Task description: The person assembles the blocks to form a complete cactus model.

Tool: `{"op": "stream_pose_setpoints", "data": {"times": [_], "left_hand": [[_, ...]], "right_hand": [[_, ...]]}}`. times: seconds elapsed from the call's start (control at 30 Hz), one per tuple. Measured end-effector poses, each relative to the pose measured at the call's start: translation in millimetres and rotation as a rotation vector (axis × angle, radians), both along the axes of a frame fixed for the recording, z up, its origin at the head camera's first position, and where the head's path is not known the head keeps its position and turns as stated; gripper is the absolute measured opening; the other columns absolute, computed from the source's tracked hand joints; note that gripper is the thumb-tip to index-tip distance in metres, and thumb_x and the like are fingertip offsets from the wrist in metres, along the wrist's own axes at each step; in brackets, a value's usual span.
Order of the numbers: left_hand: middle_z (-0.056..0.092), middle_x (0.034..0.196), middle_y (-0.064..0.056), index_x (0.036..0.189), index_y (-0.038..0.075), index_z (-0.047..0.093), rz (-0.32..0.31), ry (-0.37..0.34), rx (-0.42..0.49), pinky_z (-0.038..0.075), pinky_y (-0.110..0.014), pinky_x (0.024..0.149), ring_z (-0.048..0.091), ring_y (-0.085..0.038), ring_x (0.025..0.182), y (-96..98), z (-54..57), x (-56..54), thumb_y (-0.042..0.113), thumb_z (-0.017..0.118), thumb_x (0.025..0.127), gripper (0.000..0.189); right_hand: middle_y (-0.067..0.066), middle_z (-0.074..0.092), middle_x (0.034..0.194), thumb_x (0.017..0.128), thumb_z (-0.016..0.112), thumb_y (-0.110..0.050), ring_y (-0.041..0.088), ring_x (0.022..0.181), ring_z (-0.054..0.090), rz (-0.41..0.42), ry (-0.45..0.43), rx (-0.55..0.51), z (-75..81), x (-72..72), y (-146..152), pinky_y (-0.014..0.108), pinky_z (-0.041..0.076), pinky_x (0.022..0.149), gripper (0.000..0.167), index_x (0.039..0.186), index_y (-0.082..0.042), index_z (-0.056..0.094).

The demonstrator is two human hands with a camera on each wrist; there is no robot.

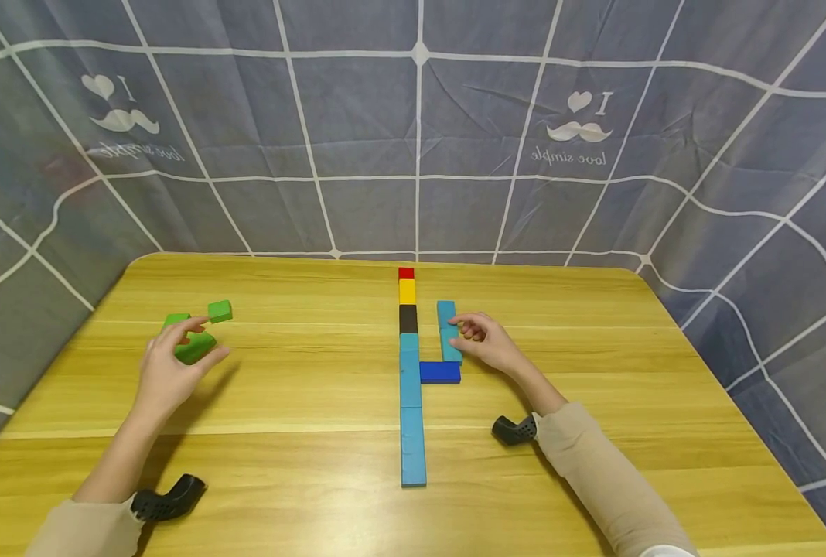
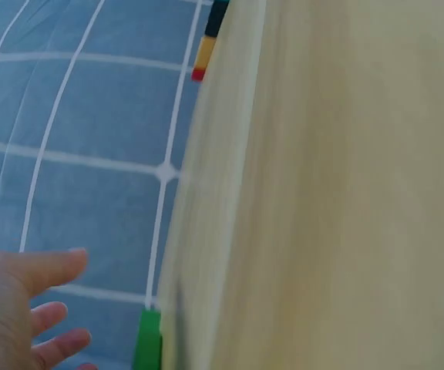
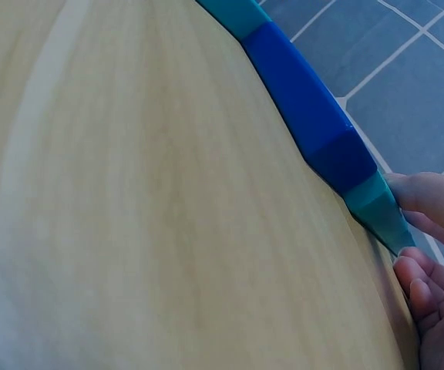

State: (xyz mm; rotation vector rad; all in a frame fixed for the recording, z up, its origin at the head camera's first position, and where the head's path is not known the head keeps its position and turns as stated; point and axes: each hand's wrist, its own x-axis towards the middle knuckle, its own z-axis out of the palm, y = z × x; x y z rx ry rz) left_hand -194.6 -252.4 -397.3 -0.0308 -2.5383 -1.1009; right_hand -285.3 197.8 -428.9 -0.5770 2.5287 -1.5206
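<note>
My left hand [image 1: 165, 367] is over the left of the table, thumb and fingers spread apart with nothing between them. Beyond it lie several green blocks; one green piece [image 1: 196, 350] shows between thumb and forefinger, and a small green block [image 1: 220, 311] sits just past the fingertips. My right hand [image 1: 488, 340] reaches to two light blue blocks [image 1: 446, 312] laid end to end. Its thumb and forefinger tips, a little apart, overlap their right side; the other fingers curl loosely. A dark blue block [image 3: 307, 100] joins that pair to a long row of blocks.
The row runs front to back at mid-table: light blue blocks [image 1: 411, 445], a black block [image 1: 408, 319], a yellow block [image 1: 407, 292] and a red block [image 1: 406, 273] at the back. A grey checked curtain [image 1: 357, 155] hangs behind the wooden table [image 1: 302, 464].
</note>
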Motion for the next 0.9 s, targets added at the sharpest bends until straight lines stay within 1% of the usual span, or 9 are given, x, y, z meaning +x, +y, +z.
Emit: {"op": "stream_pose_setpoints", "data": {"times": [0.03, 0.07, 0.2, 0.23, 0.27, 0.33, 0.5, 0.63, 0.9], "left_hand": [[0.051, 0.114, -0.026, 0.121, -0.005, 0.051, 0.025, 0.005, -0.006, 0.025, -0.051, 0.082, 0.043, -0.034, 0.097, -4.7, -2.2, 2.9, 0.014, 0.073, 0.077, 0.052], [0.051, 0.113, -0.026, 0.12, -0.006, 0.051, 0.044, 0.009, -0.005, 0.025, -0.051, 0.084, 0.043, -0.035, 0.098, -9.2, -4.2, 5.8, 0.013, 0.073, 0.077, 0.052], [0.051, 0.109, -0.026, 0.118, -0.008, 0.052, 0.112, 0.019, -0.024, 0.023, -0.05, 0.087, 0.042, -0.033, 0.094, -23.4, -12.9, 12.9, 0.013, 0.076, 0.073, 0.055], [0.051, 0.108, -0.026, 0.118, -0.008, 0.052, 0.126, 0.022, -0.028, 0.022, -0.051, 0.089, 0.042, -0.033, 0.093, -25.8, -14.2, 13.8, 0.012, 0.076, 0.073, 0.055], [0.051, 0.107, -0.027, 0.119, -0.008, 0.052, 0.139, 0.018, -0.03, 0.022, -0.051, 0.089, 0.041, -0.038, 0.094, -28.0, -15.0, 14.6, 0.012, 0.076, 0.072, 0.056], [0.051, 0.106, -0.026, 0.119, -0.008, 0.052, 0.17, 0.001, -0.044, 0.023, -0.05, 0.085, 0.04, -0.036, 0.092, -30.9, -16.4, 15.5, 0.013, 0.076, 0.072, 0.057], [0.05, 0.108, -0.026, 0.119, -0.007, 0.051, 0.232, -0.094, -0.065, 0.023, -0.054, 0.082, 0.04, -0.039, 0.096, -34.4, -18.3, 19.0, 0.021, 0.074, 0.076, 0.056], [0.05, 0.111, -0.028, 0.117, -0.006, 0.053, 0.261, -0.145, -0.073, 0.021, -0.058, 0.082, 0.037, -0.043, 0.103, -35.4, -21.7, 20.9, 0.026, 0.072, 0.078, 0.054], [0.047, 0.118, -0.031, 0.115, -0.008, 0.055, 0.285, -0.124, -0.104, 0.017, -0.062, 0.083, 0.032, -0.049, 0.107, -31.2, -26.7, 19.4, 0.027, 0.066, 0.084, 0.047]], "right_hand": [[0.015, 0.047, 0.093, 0.083, 0.066, -0.01, 0.023, 0.08, 0.042, 0.002, -0.001, 0.001, 4.1, 2.6, -1, 0.027, 0.036, 0.072, 0.034, 0.115, 0.0, 0.059], [0.014, 0.047, 0.093, 0.083, 0.066, -0.01, 0.022, 0.08, 0.042, 0.002, 0.0, 0.004, 4.6, 3.2, -1, 0.026, 0.036, 0.072, 0.034, 0.115, 0.0, 0.059], [0.023, 0.047, 0.095, 0.083, 0.065, -0.004, 0.026, 0.08, 0.041, 0.001, -0.015, 0.002, 20.6, 12.1, -6, 0.029, 0.036, 0.072, 0.035, 0.115, 0.007, 0.056], [0.023, 0.047, 0.094, 0.083, 0.065, -0.004, 0.026, 0.08, 0.041, 0.002, -0.008, 0.0, 20.2, 12.0, -6, 0.029, 0.036, 0.072, 0.035, 0.115, 0.007, 0.057], [0.022, 0.047, 0.094, 0.083, 0.065, -0.004, 0.025, 0.079, 0.042, 0.002, -0.004, -0.003, 18.6, 11.1, -5, 0.029, 0.036, 0.072, 0.035, 0.115, 0.007, 0.057], [0.021, 0.048, 0.094, 0.083, 0.065, -0.006, 0.025, 0.079, 0.042, 0.0, 0.0, 0.006, 16.2, 9.7, -5, 0.028, 0.036, 0.071, 0.034, 0.115, 0.005, 0.057], [0.012, 0.048, 0.093, 0.084, 0.066, -0.013, 0.02, 0.079, 0.042, -0.006, 0.007, 0.025, -0.9, 0.0, 0, 0.027, 0.037, 0.072, 0.034, 0.115, -0.003, 0.059], [0.012, 0.047, 0.093, 0.083, 0.067, -0.013, 0.022, 0.079, 0.042, 0.002, 0.017, 0.003, -5.7, -2.6, 2, 0.029, 0.037, 0.072, 0.034, 0.114, -0.002, 0.059], [0.011, 0.047, 0.093, 0.083, 0.067, -0.012, 0.021, 0.079, 0.042, -0.011, 0.005, 0.009, -4.2, -1.6, 1, 0.026, 0.037, 0.071, 0.034, 0.115, -0.002, 0.059]]}}
